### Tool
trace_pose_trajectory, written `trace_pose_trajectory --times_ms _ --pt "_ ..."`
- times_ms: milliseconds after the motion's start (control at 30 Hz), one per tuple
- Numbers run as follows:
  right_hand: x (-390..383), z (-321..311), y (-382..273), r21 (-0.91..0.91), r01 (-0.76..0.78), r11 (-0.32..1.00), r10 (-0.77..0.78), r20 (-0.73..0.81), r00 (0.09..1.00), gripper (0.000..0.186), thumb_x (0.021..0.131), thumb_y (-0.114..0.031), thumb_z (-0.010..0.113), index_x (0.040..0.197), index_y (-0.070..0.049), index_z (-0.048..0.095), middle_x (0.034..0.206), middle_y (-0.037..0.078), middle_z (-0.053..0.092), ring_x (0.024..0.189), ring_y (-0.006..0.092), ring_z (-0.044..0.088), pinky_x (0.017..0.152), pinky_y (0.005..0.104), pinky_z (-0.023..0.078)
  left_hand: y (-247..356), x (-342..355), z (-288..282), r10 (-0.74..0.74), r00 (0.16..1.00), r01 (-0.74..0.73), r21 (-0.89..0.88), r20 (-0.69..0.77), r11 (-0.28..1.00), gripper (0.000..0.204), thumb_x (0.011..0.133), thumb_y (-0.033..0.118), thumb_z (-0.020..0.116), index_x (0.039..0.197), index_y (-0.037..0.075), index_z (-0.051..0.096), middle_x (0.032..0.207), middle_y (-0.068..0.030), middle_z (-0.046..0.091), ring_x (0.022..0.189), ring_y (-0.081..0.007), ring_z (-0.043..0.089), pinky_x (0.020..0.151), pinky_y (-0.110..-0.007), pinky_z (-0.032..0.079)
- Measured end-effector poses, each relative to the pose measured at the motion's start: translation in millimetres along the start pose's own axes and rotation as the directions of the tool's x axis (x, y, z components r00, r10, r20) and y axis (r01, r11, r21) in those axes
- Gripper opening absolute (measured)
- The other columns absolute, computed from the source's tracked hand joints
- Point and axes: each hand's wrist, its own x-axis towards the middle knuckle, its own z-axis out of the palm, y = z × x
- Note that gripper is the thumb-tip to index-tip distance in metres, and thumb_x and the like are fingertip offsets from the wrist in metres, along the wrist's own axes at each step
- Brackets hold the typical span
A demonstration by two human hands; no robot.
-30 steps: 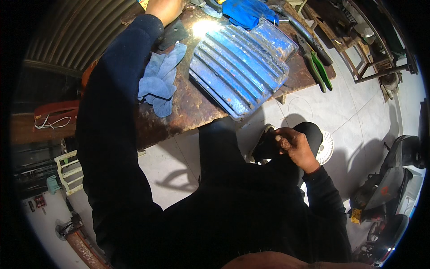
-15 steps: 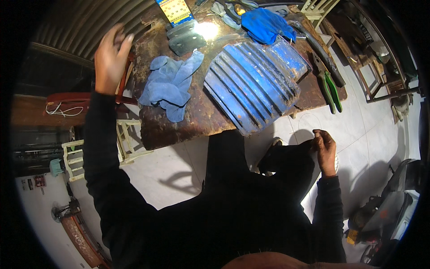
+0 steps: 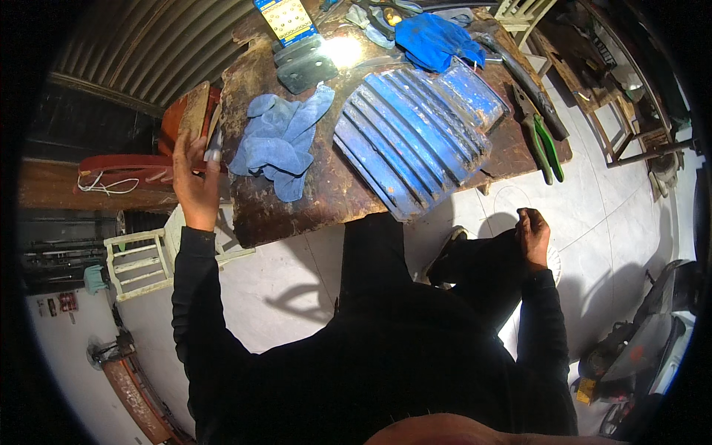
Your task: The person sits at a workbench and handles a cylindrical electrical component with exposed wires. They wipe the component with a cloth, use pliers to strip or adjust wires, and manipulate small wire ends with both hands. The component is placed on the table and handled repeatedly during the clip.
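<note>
My left hand (image 3: pixel 196 185) is beside the left edge of the worn wooden table (image 3: pixel 334 204), fingers apart and nothing visible in them. Just right of it, a crumpled light-blue cloth (image 3: pixel 278 141) lies on the tabletop. My right hand (image 3: pixel 532 239) is by my right knee with fingers curled together; whether they hold something small cannot be made out. A blue, finned metal casing (image 3: pixel 411 141), like a motor housing, rests mid-table, its near corner reaching past the front edge. Green-handled pliers (image 3: pixel 545 148) lie at the table's right side.
At the back are a grey metal plate with holes (image 3: pixel 308 68), a blue-and-yellow package (image 3: pixel 285 21), a bright light (image 3: pixel 341 52) and a darker blue cloth (image 3: pixel 437 41). A dark bar (image 3: pixel 534 89) lies at right. A red chair (image 3: pixel 122 169) stands left; a motorbike (image 3: pixel 645 356) stands lower right.
My left hand has come down and nearer from above the table's far left corner, its fingers spreading. My right hand has shifted only slightly. The table's things stay put.
</note>
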Motion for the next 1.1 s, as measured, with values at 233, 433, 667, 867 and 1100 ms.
trace_pose_trajectory --times_ms 233,433,667,867,1100 --pt "-3 1 -1 -0.220 0.108 0.970 -0.120 -0.041 0.992 0.026 0.109 -0.021 0.064 0.109 0.004 0.072 0.078 0.003 0.064 0.071 0.0114 0.055 0.065 0.0299 0.048 132 37 -39 0.347 0.865 -0.215 -0.358 0.363 0.909 0.036 0.098 -0.002 0.069 0.134 0.001 0.064 0.120 -0.0138 0.077 0.102 -0.0210 0.075 0.084 -0.035 0.060" --pt "-5 4 -7 -0.338 0.199 0.920 -0.207 0.014 0.978 0.024 0.108 -0.021 0.065 0.109 0.002 0.073 0.082 0.008 0.069 0.073 0.0164 0.063 0.070 0.0334 0.054 264 45 -66 0.751 -0.101 -0.258 -0.746 0.653 0.614 0.038 0.094 0.029 0.080 0.122 0.006 0.071 0.101 -0.0112 0.075 0.081 -0.0214 0.073 0.061 -0.033 0.056" --pt "-11 6 -6 -0.357 0.182 0.916 -0.205 -0.029 0.978 0.020 0.104 -0.015 0.067 0.111 0.002 0.074 0.090 0.019 0.076 0.079 0.0275 0.074 0.077 0.0389 0.058 295 39 -79 0.863 -0.223 -0.140 -0.891 0.454 0.433 0.032 0.100 0.027 0.070 0.121 0.002 0.069 0.088 -0.0086 0.068 0.072 -0.0175 0.066 0.055 -0.028 0.046" --pt "-11 5 -6 -0.302 0.172 0.938 -0.185 -0.017 0.983 0.021 0.108 -0.015 0.066 0.113 0.005 0.073 0.083 0.006 0.068 0.075 0.0120 0.059 0.070 0.0301 0.051 338 57 -108 0.744 0.081 -0.256 -0.707 0.664 0.659 0.026 0.081 0.014 0.082 0.102 -0.001 0.076 0.087 -0.0141 0.071 0.058 -0.0245 0.062 0.047 -0.029 0.044" --pt "-14 9 -14 -0.355 0.159 0.921 -0.185 -0.040 0.982 0.027 0.108 -0.022 0.067 0.108 0.003 0.074 0.078 0.009 0.070 0.071 0.0171 0.064 0.070 0.0337 0.054 293 25 -79 0.875 0.007 -0.371 -0.812 0.484 0.452 0.025 0.088 0.017 0.075 0.108 0.001 0.075 0.107 -0.0128 0.074 0.096 -0.0261 0.072 0.074 -0.034 0.057"
